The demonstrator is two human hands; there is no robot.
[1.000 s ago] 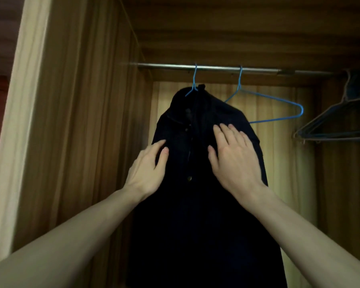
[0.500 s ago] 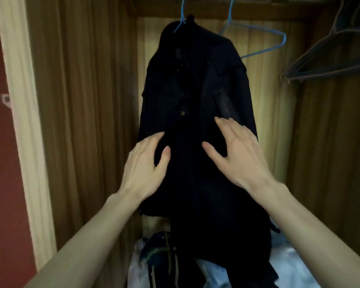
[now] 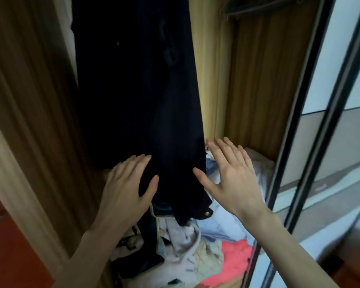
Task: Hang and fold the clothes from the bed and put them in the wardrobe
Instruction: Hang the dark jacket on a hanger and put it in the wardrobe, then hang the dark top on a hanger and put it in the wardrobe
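A dark button-front jacket (image 3: 137,96) hangs inside the wardrobe (image 3: 256,84), its top and hanger out of frame above the hands. The left hand (image 3: 125,188) lies flat against the lower front of the jacket, fingers straight and spread, thumb on the cloth. The right hand (image 3: 235,179) is held flat and spread just to the right of the jacket's edge; whether its thumb touches the hem cannot be told. Neither hand grips anything. Below both hands a heap of loose clothes (image 3: 195,246) covers the wardrobe floor, pale grey, light blue and coral pieces among them, and the jacket's lower corner with its brass snap (image 3: 206,213) hangs down onto that heap. To the right of the right hand stands the sliding mirrored door (image 3: 312,142). Judged risks: a downward smoothing stroke could drag the jacket off its unseen hanger; the hem, resting on the heap, is likely to crease or snag; the heap spills toward the door track and could foul the door when closed. The jacket's hanging step appears essentially complete.
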